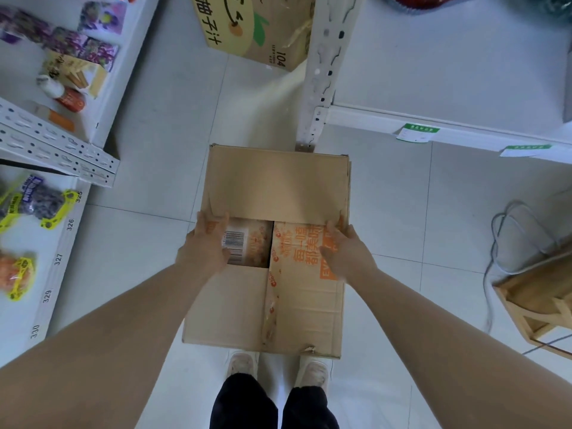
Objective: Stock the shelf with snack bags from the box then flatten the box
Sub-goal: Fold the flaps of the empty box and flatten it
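My shoes (244,363) stand just behind the near edge of the box (229,305), which sits on the tiled floor (402,227). Its 2 near flaps lie almost shut, with torn tape (270,311) along their seam. If I lean on them, they could sag onto the bags below.

My left hand (202,243) and right hand (346,249) each curl fingers onto the near edge of the far flap (275,184), 1 at each of its near corners, gripping it. Between them, through the gap at the box's middle, 1 snack bag (247,239) shows its barcode, still inside.

The risks I see:
- If I pull unevenly, the flap may tear at its fold along the far edge, or the whole box may skid on the smooth tile.
- My left thumb lies close over the bag, so a hard push could crush it.
- How many bags lie under the flaps I cannot tell, so flattening now would be too soon.

Beyond the box's far right corner, the shelf (433,72) has a bare board. A juice carton (247,32) stands farther off, well apart.
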